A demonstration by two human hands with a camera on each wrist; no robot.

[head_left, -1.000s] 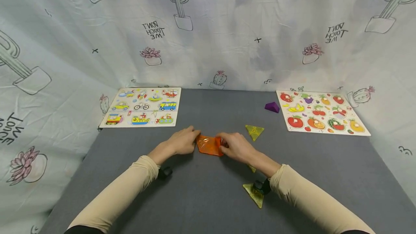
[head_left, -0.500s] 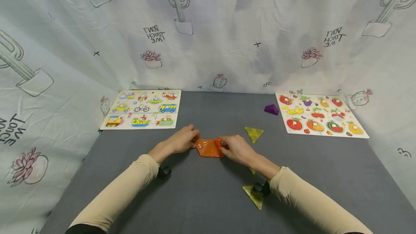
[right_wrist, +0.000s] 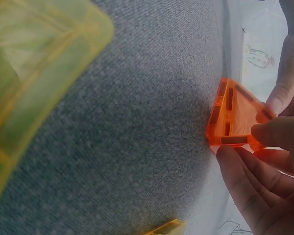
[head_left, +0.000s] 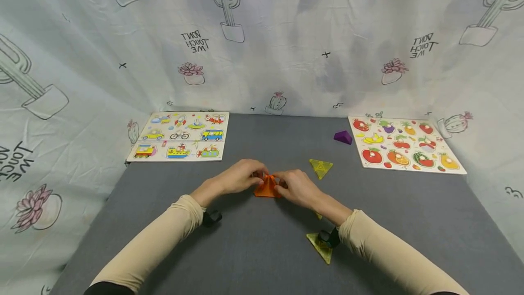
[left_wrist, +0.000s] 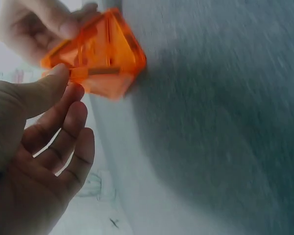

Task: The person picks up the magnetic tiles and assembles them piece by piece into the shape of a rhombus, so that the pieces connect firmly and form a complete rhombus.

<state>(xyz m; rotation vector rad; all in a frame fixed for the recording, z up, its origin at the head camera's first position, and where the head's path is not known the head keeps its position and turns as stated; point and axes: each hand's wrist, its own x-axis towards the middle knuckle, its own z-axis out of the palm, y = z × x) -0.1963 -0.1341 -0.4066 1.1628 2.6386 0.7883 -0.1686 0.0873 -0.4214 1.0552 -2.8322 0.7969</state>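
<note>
We saw the person's left hand (head_left: 241, 176) and right hand (head_left: 300, 187) meeting at an orange translucent peaked shape (head_left: 266, 187), made of triangular magnetic tiles with dark bars set along their rims. It stood near the middle of the grey tabletop (head_left: 262, 249), its wide edge toward the person and its peak between the hands; we could not tell whether its base touched the surface.

The left hand pinched one side of it between thumb and forefinger, the other fingers loosely bent. The right hand pinched the opposite side, thumb against fingertips.

Just beyond the right hand we saw a yellow triangular tile (head_left: 321, 168) lying flat. Nearer the person, another yellow tile (head_left: 320, 247) lay partly hidden by the right wrist's black camera (head_left: 329, 237), and between these two a small yellow corner (head_left: 319, 216) showed beside the right forearm.

At the back, we saw a purple faceted piece (head_left: 343, 137) just beside the fruit puzzle board (head_left: 403, 167) on the right; the vehicle puzzle board (head_left: 161, 155) lay on the left, before a cactus-print curtain (head_left: 262, 26).
</note>
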